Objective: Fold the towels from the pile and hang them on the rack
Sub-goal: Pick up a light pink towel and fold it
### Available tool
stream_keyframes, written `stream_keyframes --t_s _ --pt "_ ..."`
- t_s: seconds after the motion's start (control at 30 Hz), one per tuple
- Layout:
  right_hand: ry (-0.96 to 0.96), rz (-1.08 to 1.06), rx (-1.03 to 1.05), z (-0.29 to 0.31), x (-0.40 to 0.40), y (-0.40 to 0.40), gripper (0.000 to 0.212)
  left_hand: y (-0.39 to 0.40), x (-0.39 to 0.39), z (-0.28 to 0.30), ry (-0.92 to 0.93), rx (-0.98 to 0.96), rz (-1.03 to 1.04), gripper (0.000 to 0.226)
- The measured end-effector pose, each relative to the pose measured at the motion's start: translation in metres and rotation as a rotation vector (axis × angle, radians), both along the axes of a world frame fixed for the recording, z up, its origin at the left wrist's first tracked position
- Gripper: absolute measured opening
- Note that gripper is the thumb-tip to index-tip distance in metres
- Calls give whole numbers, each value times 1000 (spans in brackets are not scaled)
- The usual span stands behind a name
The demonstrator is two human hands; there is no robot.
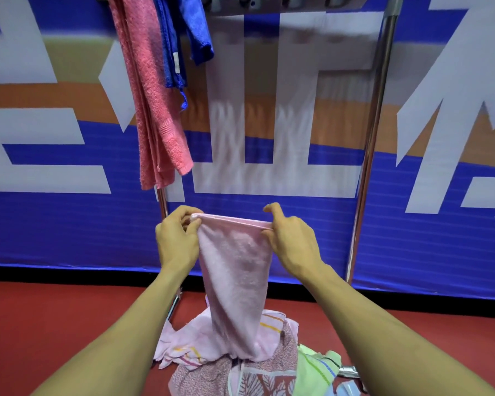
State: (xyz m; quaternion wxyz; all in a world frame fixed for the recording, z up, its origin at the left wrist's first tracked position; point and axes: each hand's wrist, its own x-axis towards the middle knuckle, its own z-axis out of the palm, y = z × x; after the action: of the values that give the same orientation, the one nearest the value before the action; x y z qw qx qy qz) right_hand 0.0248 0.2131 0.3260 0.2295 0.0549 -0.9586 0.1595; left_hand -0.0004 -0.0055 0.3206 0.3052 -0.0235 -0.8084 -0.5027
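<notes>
Hands, left (177,238) and right (290,238), pinch pink towel (235,281) top corners above pile (240,367), stretching it taut for folding.

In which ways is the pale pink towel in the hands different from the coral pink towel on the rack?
The pale pink towel is lighter in colour; the coral pink towel is deeper. The pale one is pinched at its top edge by the left hand and right hand; the coral one hangs from the rack. Both hang downward.

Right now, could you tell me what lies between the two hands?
In the head view, the pale pink towel's top edge spans from left hand to right hand.
</notes>
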Motion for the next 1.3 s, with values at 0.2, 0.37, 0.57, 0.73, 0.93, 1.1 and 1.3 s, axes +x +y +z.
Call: stream_keyframes --t_s 0.2,0.37,0.57,0.73,0.93,1.1,1.3 --pt "-141 -23 -198 -5 -2 10 3 11 0 -7 -36 -83 -30 18" --pt "-103 35 -507 -3 -8 16 9 12 -5 -7 -109 -30 -30 20" --pt "-35 38 -70 -6 -3 7 11 6 -10 -9 -161 32 28 18" --pt "114 113 114 -3 -1 -3 8 -3 -13 -11 -214 99 61 18" --pt "-52 18 116 -3 1 2 23 -2 -11 -10 -246 85 71 23" --pt "-207 24 -159 -8 -5 15 18 6 -9 -11 -293 41 30 23" --pt "-162 95 -478 -3 -7 25 15 5 -4 -5 -179 -6 -55 17"
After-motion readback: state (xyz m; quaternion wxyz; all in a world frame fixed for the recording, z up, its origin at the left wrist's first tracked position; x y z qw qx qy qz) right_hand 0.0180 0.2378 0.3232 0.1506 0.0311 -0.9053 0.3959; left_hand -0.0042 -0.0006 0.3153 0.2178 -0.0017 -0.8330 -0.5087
